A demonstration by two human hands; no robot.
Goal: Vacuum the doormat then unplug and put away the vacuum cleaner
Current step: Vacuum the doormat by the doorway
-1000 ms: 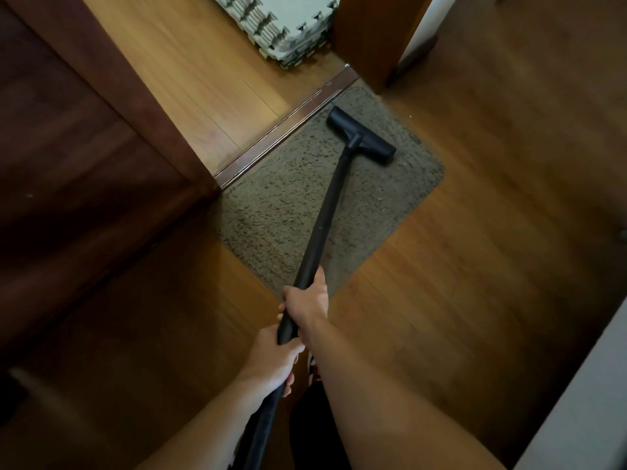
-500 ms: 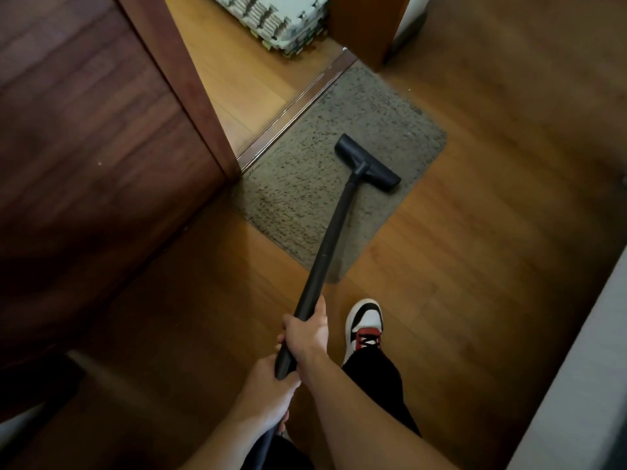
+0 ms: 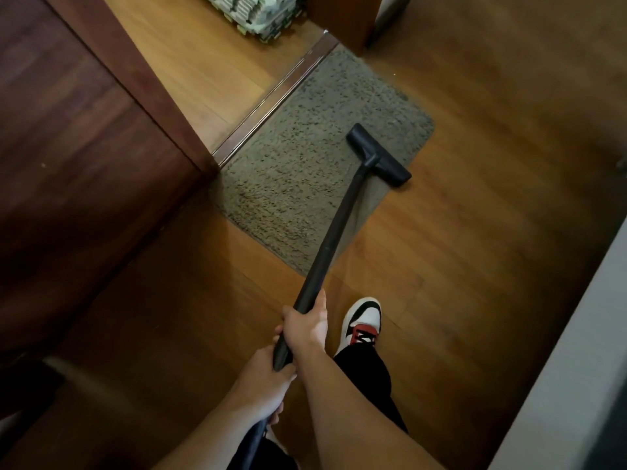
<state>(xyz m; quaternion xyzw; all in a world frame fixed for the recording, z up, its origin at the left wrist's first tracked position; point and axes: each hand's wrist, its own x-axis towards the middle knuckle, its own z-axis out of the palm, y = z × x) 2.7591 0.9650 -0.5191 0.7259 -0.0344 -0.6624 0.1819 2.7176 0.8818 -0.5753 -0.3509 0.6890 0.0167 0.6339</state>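
The doormat [image 3: 305, 171] lies flat against the metal threshold strip [image 3: 278, 96], well ahead of both hands. The black floor head [image 3: 378, 160] sits at the mat's right edge, one end on the pile and the other poking out over the bare wooden floor [image 3: 475, 266]. From there the wand [image 3: 336, 232] slants straight back into the grip.

The right hand [image 3: 305, 325] is the forward one, fingers wrapped firmly round the tube. The left hand [image 3: 268, 385] sits just behind it, touching it, curled round the tube's lower end.

Two hands stacked like that read as a push-and-steer hold — the front hand aims, the rear hand drives, and the long slant lets the head lie flat on the pile. So the head is far out in front of the right hand and a little to its right, a whole wand away.

A white-and-red shoe [image 3: 363, 320] stands just right of the right hand. This looks like the vacuuming step — no plug or vacuum body is in view, so unplugging and stowing are not yet begun.
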